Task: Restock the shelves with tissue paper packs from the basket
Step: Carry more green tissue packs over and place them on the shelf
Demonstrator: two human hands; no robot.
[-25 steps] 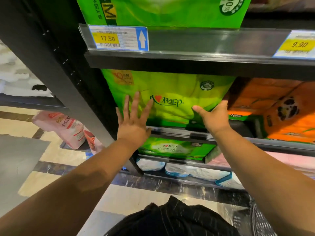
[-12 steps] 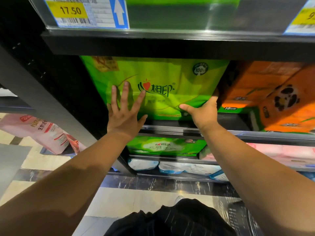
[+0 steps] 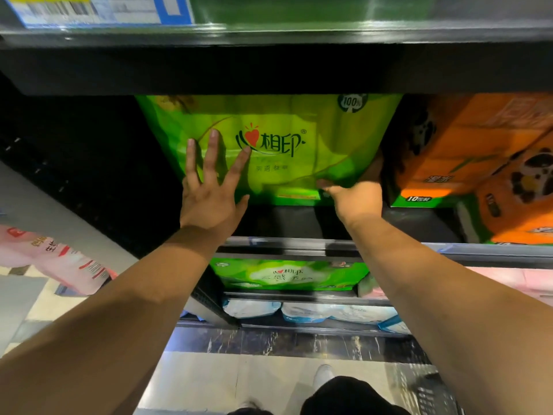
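A big green tissue pack (image 3: 302, 121) with a red heart logo stands upright on the black middle shelf (image 3: 293, 223), set back from the shelf's front rail. My left hand (image 3: 209, 196) lies flat on the pack's front at its lower left, fingers spread. My right hand (image 3: 356, 199) is at the lower right corner, thumb on the front and fingers hidden around the side between the green pack and the orange packs (image 3: 466, 157). A dark basket (image 3: 431, 393) shows on the floor at the bottom right; its contents are out of view.
The shelf above (image 3: 269, 64) overhangs just over the pack, with a price tag (image 3: 89, 10) on its rail. Left of the pack the shelf bay is dark. Lower shelves hold a smaller green pack (image 3: 287, 274) and white-blue packs (image 3: 314, 313). Pink packs (image 3: 59, 259) lie at floor left.
Both hands have gone further into the shelf and the green pack has slid back from the front rail. My view has moved closer and lower under the upper shelf.
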